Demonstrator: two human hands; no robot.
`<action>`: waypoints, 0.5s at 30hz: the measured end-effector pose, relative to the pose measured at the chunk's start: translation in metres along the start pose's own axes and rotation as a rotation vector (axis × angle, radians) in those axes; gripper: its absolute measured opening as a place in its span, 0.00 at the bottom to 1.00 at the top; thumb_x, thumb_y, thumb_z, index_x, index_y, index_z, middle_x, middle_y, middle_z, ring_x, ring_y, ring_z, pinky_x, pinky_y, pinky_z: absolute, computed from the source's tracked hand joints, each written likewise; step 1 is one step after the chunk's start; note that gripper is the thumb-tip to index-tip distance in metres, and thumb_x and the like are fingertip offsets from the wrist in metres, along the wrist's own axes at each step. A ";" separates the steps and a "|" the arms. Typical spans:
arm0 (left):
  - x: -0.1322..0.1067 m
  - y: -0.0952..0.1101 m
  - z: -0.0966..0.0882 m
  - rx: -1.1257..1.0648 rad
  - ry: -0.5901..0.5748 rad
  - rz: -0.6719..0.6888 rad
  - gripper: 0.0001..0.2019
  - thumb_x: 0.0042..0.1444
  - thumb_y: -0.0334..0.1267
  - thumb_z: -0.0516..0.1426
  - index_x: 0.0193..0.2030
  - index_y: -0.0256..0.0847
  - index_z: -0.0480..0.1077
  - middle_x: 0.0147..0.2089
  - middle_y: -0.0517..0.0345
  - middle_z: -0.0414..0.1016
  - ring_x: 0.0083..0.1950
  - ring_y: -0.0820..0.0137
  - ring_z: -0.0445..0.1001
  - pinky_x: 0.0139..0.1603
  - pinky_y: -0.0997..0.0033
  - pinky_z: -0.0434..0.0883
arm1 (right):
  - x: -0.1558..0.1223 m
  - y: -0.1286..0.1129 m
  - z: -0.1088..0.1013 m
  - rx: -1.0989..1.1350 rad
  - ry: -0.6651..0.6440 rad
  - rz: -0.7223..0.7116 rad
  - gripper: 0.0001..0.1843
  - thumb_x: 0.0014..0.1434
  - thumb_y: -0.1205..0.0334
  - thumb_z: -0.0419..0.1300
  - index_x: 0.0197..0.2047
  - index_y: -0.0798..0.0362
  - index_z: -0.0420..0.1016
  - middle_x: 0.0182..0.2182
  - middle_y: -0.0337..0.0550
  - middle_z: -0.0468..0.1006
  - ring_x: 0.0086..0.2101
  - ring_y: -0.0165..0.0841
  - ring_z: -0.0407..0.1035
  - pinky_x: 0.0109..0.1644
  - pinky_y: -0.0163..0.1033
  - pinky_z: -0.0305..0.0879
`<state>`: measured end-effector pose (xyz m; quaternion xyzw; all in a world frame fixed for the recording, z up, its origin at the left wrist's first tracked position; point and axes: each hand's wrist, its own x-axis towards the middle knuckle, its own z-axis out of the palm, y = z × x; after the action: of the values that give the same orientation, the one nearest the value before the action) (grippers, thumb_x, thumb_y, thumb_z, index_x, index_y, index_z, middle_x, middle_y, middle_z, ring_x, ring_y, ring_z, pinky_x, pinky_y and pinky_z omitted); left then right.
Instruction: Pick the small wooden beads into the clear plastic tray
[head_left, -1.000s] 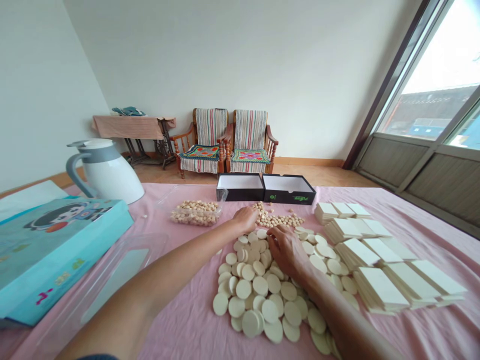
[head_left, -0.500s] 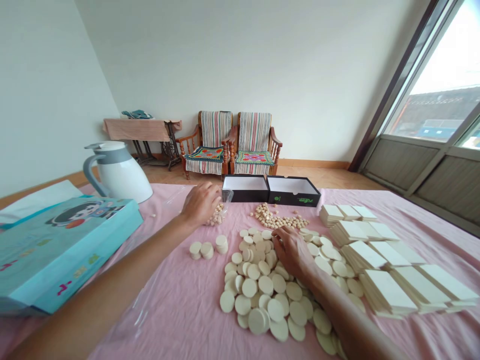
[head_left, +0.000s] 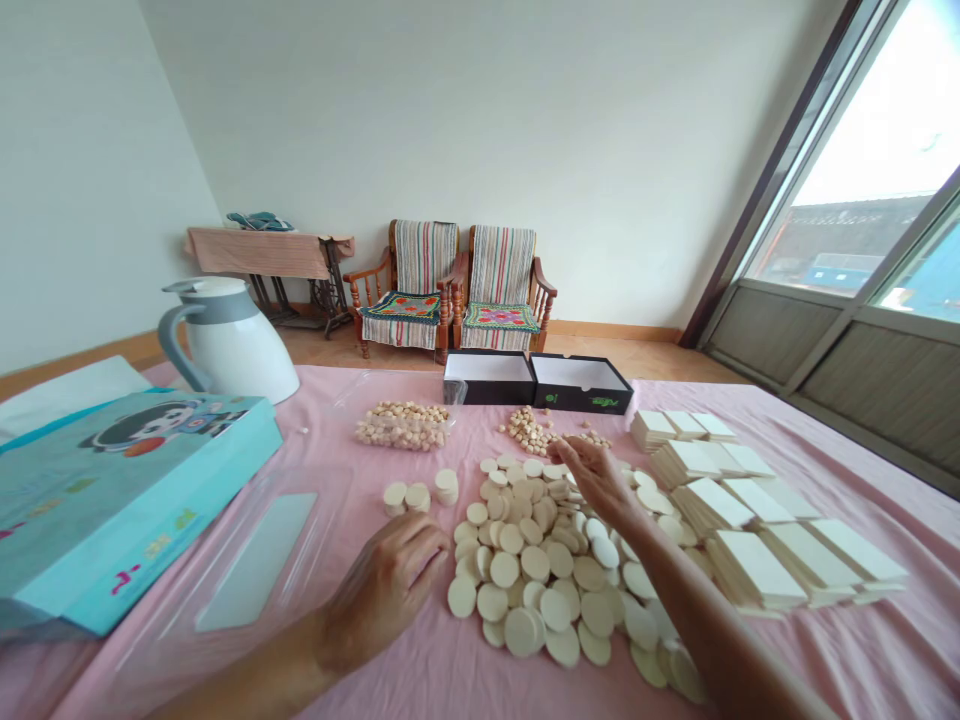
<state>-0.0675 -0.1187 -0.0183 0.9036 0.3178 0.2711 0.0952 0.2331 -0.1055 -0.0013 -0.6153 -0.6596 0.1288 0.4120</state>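
My right hand (head_left: 592, 475) reaches over the near edge of a small pile of pale wooden pieces (head_left: 527, 430). Its fingers stretch out, with the tips at the pieces. Below and around it spreads a heap of flat wooden discs (head_left: 536, 565). My left hand (head_left: 397, 570) is low over the cloth, left of the disc heap, its fingers curled. Whatever lies inside them is hidden. Just beyond it stand short stacks of discs (head_left: 418, 495). Farther back, a clear plastic container (head_left: 450, 425) holds many small wooden pieces (head_left: 403, 425).
A clear plastic lid (head_left: 322, 530) lies left of my left hand, near a turquoise box (head_left: 150, 490) and a white jug (head_left: 240, 345). Two black boxes (head_left: 581, 385) stand at the back. Stacked pale rectangular boards (head_left: 757, 580) line the right side of the pink cloth (head_left: 360, 685).
My left hand has come back from the clear container towards me, uncovering the pieces in it. My right hand has moved slightly away from me, from the discs to the small pieces.
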 end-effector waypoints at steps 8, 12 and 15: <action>-0.013 -0.012 0.008 -0.134 -0.024 -0.075 0.10 0.61 0.30 0.47 0.34 0.42 0.68 0.34 0.56 0.71 0.37 0.70 0.70 0.39 0.71 0.69 | 0.060 0.029 -0.004 -0.282 -0.060 0.078 0.15 0.57 0.65 0.49 0.36 0.54 0.78 0.31 0.44 0.79 0.31 0.33 0.71 0.34 0.35 0.62; -0.015 -0.012 0.007 -0.158 -0.070 -0.092 0.09 0.60 0.29 0.49 0.32 0.42 0.68 0.33 0.57 0.70 0.36 0.70 0.69 0.37 0.72 0.68 | 0.096 0.045 0.017 -0.467 -0.121 0.001 0.19 0.56 0.74 0.48 0.44 0.55 0.76 0.40 0.48 0.78 0.40 0.34 0.72 0.43 0.35 0.62; -0.015 -0.012 0.004 -0.169 -0.090 -0.108 0.09 0.59 0.29 0.49 0.31 0.42 0.68 0.32 0.57 0.70 0.35 0.70 0.69 0.36 0.72 0.68 | 0.118 0.052 0.036 -0.575 -0.215 -0.085 0.24 0.53 0.79 0.47 0.48 0.55 0.75 0.43 0.49 0.77 0.43 0.33 0.70 0.46 0.34 0.61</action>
<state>-0.0811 -0.1184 -0.0322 0.8850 0.3376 0.2506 0.1997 0.2562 0.0262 -0.0138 -0.6613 -0.7340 -0.0160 0.1537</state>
